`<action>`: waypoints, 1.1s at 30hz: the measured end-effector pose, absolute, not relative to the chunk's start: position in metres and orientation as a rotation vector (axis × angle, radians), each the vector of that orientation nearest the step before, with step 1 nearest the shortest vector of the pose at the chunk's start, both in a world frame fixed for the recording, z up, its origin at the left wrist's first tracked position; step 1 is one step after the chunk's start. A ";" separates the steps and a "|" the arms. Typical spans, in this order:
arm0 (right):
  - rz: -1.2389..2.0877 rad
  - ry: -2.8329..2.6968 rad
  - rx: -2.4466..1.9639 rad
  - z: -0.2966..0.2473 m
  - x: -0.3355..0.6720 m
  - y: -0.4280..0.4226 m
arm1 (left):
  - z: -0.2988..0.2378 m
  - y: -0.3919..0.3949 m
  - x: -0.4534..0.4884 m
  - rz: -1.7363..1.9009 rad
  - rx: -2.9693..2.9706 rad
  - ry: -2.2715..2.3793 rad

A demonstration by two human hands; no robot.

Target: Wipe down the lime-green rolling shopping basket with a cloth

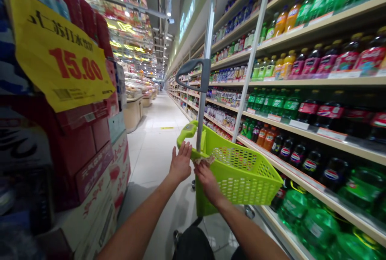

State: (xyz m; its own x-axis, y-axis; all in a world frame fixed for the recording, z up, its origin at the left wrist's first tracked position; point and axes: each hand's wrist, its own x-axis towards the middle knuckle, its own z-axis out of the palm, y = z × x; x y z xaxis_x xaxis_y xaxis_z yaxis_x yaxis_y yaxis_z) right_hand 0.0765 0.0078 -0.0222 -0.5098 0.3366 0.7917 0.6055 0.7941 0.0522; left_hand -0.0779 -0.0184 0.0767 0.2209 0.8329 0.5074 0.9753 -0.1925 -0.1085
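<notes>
A lime-green plastic shopping basket (241, 175) on wheels stands in the aisle in front of me, its tall grey pull handle (199, 75) raised upright. My left hand (181, 163) is held with fingers stretched out and together, pressed against the basket's near rim beside the handle post. My right hand (206, 179) is closed at the rim, pinching a small brownish crumpled thing (204, 160) that I cannot make out. The basket's inside looks bare where it shows.
Shelves of soft-drink bottles (301, 107) run along the right. On the left stand stacked red and white cartons (90, 163) with a yellow price sign (57, 55) reading 15.00. The white tiled aisle (157, 131) runs ahead between them.
</notes>
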 end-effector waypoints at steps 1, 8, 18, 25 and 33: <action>-0.388 -2.190 -0.675 -0.035 0.077 0.001 | 0.077 -0.019 -0.077 -0.472 -2.092 -1.673; -0.222 -1.990 -0.816 -0.006 0.087 -0.009 | 0.077 -0.023 -0.069 -0.492 -2.103 -1.681; -0.140 -1.890 -1.045 0.011 0.135 0.029 | 0.077 -0.031 -0.053 -0.489 -2.102 -1.653; -0.049 -1.698 -1.063 0.023 0.150 0.011 | 0.084 -0.040 -0.036 -0.625 -2.129 -1.643; -0.049 -1.859 -0.736 0.066 0.074 -0.011 | 0.097 -0.019 -0.064 -0.840 -2.201 -1.623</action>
